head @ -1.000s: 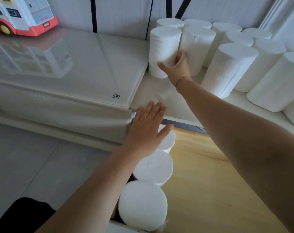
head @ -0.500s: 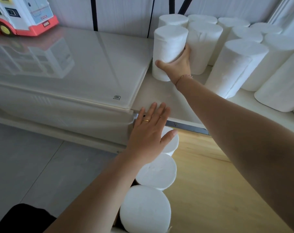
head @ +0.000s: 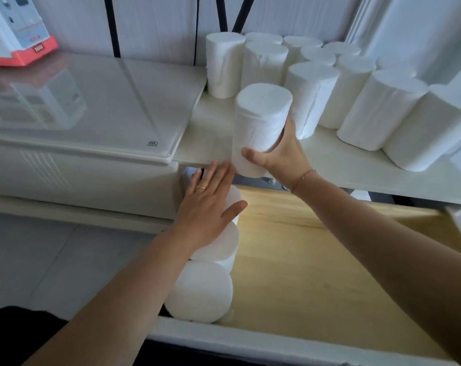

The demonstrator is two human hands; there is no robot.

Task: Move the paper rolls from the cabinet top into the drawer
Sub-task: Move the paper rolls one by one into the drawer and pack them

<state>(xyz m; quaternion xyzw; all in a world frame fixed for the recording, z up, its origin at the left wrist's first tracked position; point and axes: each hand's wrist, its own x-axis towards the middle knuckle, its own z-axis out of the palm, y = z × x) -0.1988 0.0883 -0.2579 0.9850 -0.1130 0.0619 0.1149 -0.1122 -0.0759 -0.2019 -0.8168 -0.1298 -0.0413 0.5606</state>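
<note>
My right hand (head: 279, 154) grips a white paper roll (head: 259, 122) around its lower half and holds it upright above the front edge of the cabinet top (head: 337, 165). Several more white rolls (head: 311, 93) stand upright on the cabinet top behind it. Below, the open drawer (head: 316, 260) shows its wooden bottom. Three rolls (head: 200, 291) stand in a row along the drawer's left side. My left hand (head: 208, 202) rests flat, fingers spread, on the rearmost of those rolls.
A glossy white glass-topped unit (head: 92, 107) adjoins the cabinet on the left, with a red and white toy bus (head: 15, 30) at its far corner. Grey floor tiles (head: 52, 260) lie lower left. The drawer's white front rim (head: 250, 342) runs along the bottom.
My right hand closed on the frontmost roll, lifted it off the cabinet top and carried it toward the drawer edge. The left hand stayed on the rolls in the drawer.
</note>
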